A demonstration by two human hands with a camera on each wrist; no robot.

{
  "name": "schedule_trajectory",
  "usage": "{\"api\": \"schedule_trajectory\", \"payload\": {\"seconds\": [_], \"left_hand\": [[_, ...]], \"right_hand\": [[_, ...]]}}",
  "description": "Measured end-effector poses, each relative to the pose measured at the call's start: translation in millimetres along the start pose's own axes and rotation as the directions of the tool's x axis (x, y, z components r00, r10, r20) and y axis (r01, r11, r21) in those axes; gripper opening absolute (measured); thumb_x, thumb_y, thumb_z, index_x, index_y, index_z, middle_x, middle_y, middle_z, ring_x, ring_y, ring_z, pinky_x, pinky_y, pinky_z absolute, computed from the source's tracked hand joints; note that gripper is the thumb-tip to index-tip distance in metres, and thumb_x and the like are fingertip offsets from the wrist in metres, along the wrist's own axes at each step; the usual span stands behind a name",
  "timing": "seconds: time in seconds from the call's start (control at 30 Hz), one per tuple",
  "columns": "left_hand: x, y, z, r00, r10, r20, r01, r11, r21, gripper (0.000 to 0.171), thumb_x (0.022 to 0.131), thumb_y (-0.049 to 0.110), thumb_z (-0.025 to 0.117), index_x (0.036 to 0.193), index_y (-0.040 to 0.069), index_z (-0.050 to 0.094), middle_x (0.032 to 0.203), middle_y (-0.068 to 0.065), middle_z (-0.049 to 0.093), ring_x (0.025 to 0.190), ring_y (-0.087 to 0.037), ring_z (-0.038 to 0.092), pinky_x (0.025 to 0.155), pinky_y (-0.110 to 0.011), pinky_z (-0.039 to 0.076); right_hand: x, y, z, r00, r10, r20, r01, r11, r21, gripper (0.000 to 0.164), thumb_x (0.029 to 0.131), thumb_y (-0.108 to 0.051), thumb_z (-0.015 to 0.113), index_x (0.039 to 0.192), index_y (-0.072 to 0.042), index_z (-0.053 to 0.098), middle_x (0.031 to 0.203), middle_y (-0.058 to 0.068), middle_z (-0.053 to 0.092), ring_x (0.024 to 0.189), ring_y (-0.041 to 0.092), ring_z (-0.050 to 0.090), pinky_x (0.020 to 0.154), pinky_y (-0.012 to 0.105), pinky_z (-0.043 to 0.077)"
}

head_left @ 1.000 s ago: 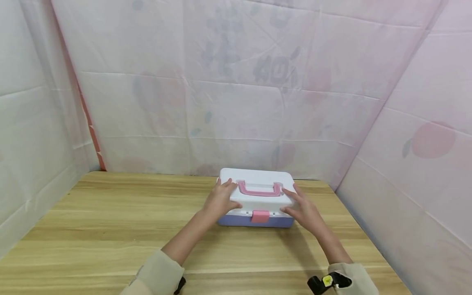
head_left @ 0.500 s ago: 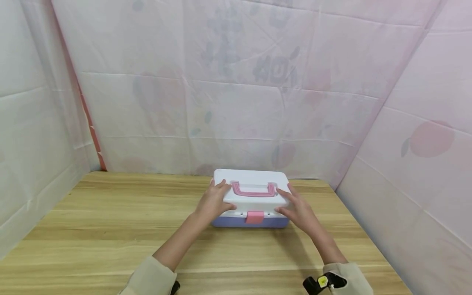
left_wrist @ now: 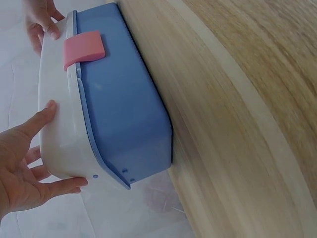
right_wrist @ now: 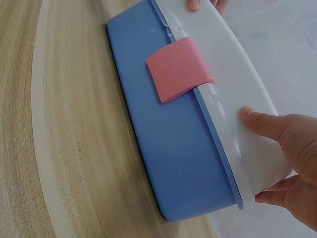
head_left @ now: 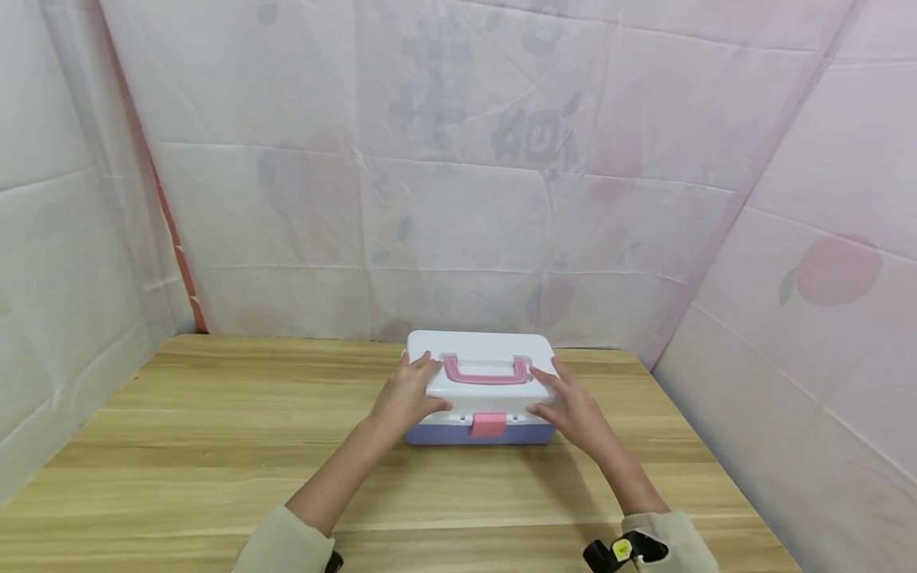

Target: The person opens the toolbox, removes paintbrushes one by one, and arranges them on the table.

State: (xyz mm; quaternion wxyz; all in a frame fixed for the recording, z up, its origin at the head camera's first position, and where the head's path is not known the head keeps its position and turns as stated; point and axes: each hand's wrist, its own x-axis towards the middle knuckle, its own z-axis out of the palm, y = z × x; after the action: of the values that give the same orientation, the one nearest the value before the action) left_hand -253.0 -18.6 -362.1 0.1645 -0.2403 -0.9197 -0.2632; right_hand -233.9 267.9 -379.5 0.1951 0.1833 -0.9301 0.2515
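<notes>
A plastic storage box (head_left: 478,341) with a white lid, a blue-violet base, a pink latch (head_left: 489,425) and a folded-down pink handle (head_left: 485,380) stands shut on the wooden table. My left hand (head_left: 404,395) grips the lid's left end, thumb on the front face and fingers spread over the top and side. At the other end, my right hand (head_left: 579,412) holds the lid in the same way. Both wrist views show the thumbs pressed on the white lid front, with other fingers round its ends; the latch (right_wrist: 179,69) lies down over the seam.
The wooden table (head_left: 215,446) has its back edge just behind the box. Pale printed cloth (head_left: 458,215) hangs behind and along both sides. A black wrist camera (head_left: 605,555) is strapped at the right sleeve.
The storage box has slid left along the table and a touch nearer, with both hands moving along with it. Their hold on the lid looks the same.
</notes>
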Motion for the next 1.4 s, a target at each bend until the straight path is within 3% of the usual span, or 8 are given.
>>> {"api": "schedule_trajectory", "payload": {"seconds": [0.57, 1.4], "left_hand": [[-8.0, -4.2, -5.8, 1.000, -0.004, -0.008, 0.004, 1.000, -0.018, 0.064, 0.065, 0.027, 0.083, 0.119, 0.002, 0.058, 0.127, -0.023, 0.049, 0.117, -0.052, 0.035, 0.092, -0.054, 0.036], [-22.0, -15.1, -17.7, 0.998, -0.057, 0.009, 0.058, 0.997, -0.044, 0.063, 0.067, 0.026, 0.082, 0.121, 0.003, 0.058, 0.131, -0.021, 0.046, 0.122, -0.050, 0.030, 0.093, -0.054, 0.035]], "right_hand": [[0, -8, 5, 0.999, 0.035, 0.032, -0.035, 0.999, 0.006, 0.060, 0.074, -0.019, 0.076, 0.129, -0.009, 0.054, 0.143, 0.026, 0.025, 0.118, 0.050, 0.036, 0.089, 0.060, 0.036], [2, -25, 15, 1.000, 0.001, 0.008, -0.001, 1.000, 0.008, 0.061, 0.073, -0.021, 0.077, 0.129, -0.011, 0.055, 0.142, 0.026, 0.027, 0.119, 0.048, 0.037, 0.088, 0.057, 0.038]]}}
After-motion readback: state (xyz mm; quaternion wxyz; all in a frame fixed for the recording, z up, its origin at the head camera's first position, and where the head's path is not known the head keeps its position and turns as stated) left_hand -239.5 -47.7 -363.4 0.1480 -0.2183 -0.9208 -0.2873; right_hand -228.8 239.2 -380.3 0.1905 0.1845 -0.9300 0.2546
